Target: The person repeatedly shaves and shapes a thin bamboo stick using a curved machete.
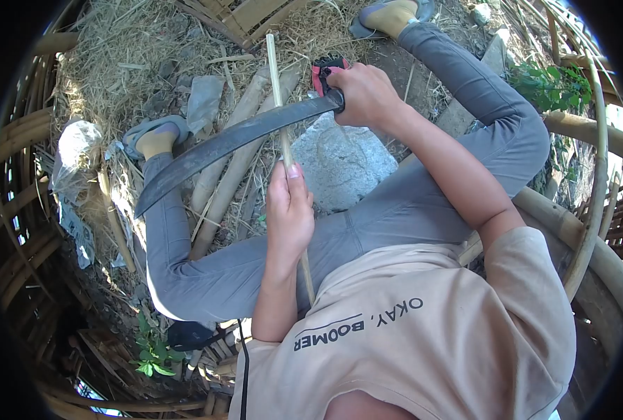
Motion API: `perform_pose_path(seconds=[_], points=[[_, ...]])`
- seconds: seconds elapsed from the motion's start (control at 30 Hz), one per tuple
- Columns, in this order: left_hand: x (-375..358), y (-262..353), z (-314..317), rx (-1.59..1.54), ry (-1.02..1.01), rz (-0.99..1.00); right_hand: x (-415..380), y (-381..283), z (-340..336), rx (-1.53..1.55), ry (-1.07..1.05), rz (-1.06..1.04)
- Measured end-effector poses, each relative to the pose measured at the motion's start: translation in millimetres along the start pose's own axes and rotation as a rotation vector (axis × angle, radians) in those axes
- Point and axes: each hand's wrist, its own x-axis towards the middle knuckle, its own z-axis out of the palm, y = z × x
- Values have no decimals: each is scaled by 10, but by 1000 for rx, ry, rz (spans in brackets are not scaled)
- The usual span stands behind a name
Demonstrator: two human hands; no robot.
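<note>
My right hand [367, 96] is closed around the handle of a machete with a long, dark, curved blade [220, 145]. The blade reaches left across my lap and crosses a thin pale bamboo strip [275, 73], seemingly resting on or against it. Lower down, the fingers of my left hand [290, 208] grip this strip, thumb lying along it. The strip runs from above the blade down past my wrist towards my shirt. Beside my right hand is a red and black object [327, 71], partly hidden, whose kind I cannot make out. The machete's handle is mostly covered by my fingers.
A large pale stone [343, 168] lies between my legs. Bamboo poles [231, 178] lie left of it, over dry straw [133, 52]. A crumpled plastic bag [77, 157] is at the left. Curved bamboo framework [598, 203] stands at the right, near green plants [553, 87].
</note>
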Motion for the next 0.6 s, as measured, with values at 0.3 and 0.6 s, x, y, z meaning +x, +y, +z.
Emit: perform_pose_path(seconds=[0.3,0.6], points=[[75,-7,-152,-129,-52,34,27,435,45,211,173,186],[119,-165,-136,-54,46,-76,-127,-298,240,233,-127,-76]])
